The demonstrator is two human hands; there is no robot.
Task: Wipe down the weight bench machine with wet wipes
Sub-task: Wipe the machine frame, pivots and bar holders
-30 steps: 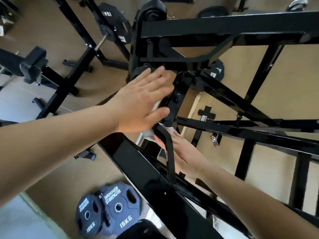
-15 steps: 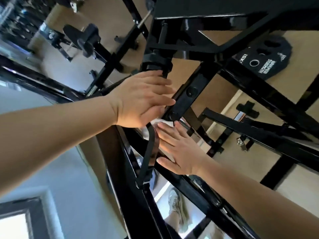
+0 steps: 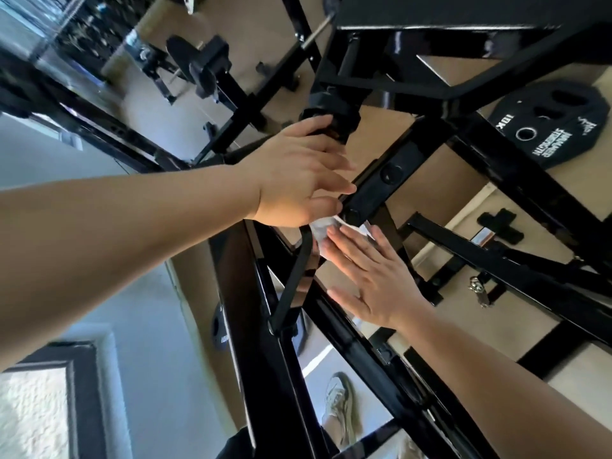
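**A:** What do we have closest to us?

**B:** Our two forearms, one reaching in from the left and one from the lower right. Our left hand (image 3: 298,180) lies palm down on the black machine frame (image 3: 516,170). Its fingers are straight and close together, and it grips nothing that we can see.

**A:** And the other one?

**B:** Our right hand (image 3: 371,276) sits just below the left one. It is flat, with the fingers straight and slightly spread, pressing down.

**A:** Where is the wet wipe?

**B:** The white wet wipe (image 3: 323,226) is crumpled between our two hands. Our right fingertips lie on it and pin it against the frame. Its upper edge reaches just under our left thumb, but we cannot tell whether the thumb touches it.

**A:** What do we see beside it?

**B:** A narrow black loop handle (image 3: 294,283) crosses just left of the wipe. It runs down to the thick glossy beam (image 3: 251,309) below our left wrist. A slanted bar (image 3: 374,193) with two round bolt caps rises just right of our left fingertips.

**A:** And further off?

**B:** Down on the tan floor we see a pale sneaker (image 3: 337,409) between the beams. A black 10K weight plate (image 3: 563,134) lies at upper right. Another black bench (image 3: 205,64) stands at upper left, well apart from our hands. A dark window frame (image 3: 82,392) fills the lower left corner
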